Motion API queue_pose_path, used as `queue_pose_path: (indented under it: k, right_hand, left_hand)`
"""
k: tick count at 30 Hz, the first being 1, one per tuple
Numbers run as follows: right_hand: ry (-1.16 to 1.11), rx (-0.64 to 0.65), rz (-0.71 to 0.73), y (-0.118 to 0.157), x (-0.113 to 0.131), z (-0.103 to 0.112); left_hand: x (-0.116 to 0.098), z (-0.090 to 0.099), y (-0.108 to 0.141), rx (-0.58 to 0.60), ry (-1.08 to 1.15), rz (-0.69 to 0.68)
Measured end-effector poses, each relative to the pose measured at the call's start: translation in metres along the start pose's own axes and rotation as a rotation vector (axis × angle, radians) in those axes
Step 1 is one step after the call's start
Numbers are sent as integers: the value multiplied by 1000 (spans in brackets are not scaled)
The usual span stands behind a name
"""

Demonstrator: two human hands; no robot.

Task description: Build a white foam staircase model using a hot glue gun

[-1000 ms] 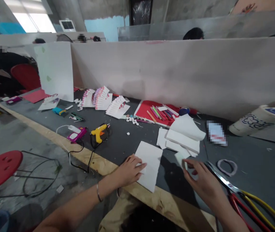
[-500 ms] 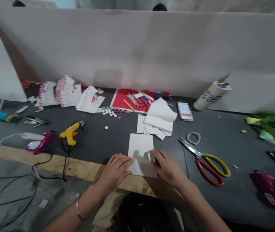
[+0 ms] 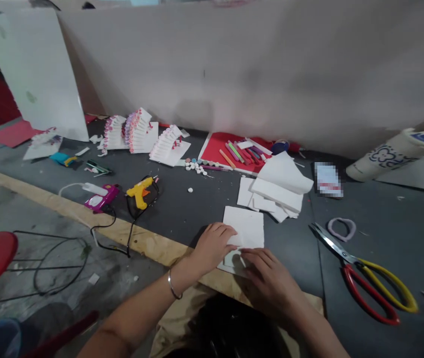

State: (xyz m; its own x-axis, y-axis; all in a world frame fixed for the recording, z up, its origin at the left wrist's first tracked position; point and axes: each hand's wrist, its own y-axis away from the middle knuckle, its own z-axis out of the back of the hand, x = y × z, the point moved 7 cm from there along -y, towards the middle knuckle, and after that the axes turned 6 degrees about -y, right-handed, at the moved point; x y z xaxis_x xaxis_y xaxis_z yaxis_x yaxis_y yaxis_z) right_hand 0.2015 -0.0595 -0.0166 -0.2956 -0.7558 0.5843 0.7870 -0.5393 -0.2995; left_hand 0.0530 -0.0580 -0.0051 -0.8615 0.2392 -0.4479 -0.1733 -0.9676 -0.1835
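Note:
A white rectangular board (image 3: 247, 223) lies flat at the table's near edge, in front of me. On its lower part is a small, flat white piece (image 3: 233, 257), partly covered by my fingers. My left hand (image 3: 213, 246), with a silver bangle on its wrist, comes from the left, its fingers bent and its thumb at this piece. From the right, my right hand (image 3: 271, 273) rests low over the board, fingers close together and fingertips at the piece's right side. Its thumb is mostly hidden.
White sheets (image 3: 279, 186) lie just behind the board. Scissors (image 3: 361, 271) and a grey ring-shaped band (image 3: 341, 228) are at right, near a phone (image 3: 328, 180) and tumbler (image 3: 386, 155). Leftward are a yellow glue gun (image 3: 139, 193), white pellets (image 3: 196, 166) and fan-shaped pieces (image 3: 137, 130).
The view has swung left, so the table's things appear farther right. My left hand has moved up the board, and my right hand has come down and closer to it.

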Motion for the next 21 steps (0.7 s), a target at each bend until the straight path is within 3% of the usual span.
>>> queue_pose_path:
  k: [7,11,13,16,17,19,21]
  right_hand:
    - [26,-30,-68,2,0,2]
    - [13,-53,-49,7,-7,1]
    - [6,-92,-16,10,-12,0]
    - [-16,-125,14,11,-19,-3]
    - [-19,-130,11,11,-19,-4]
    - [-16,-133,8,11,-17,-4]
    - [-2,-116,7,10,-13,-4]
  left_hand:
    - [17,19,27,-135,47,12]
    - [34,53,52,-241,-119,21]
    - [63,88,63,-369,-260,129]
    - [131,153,78,-540,-419,489]
    - [156,168,81,-502,-440,631]
    - [201,182,83,-319,-390,871]
    - [224,188,81,-243,-329,951]
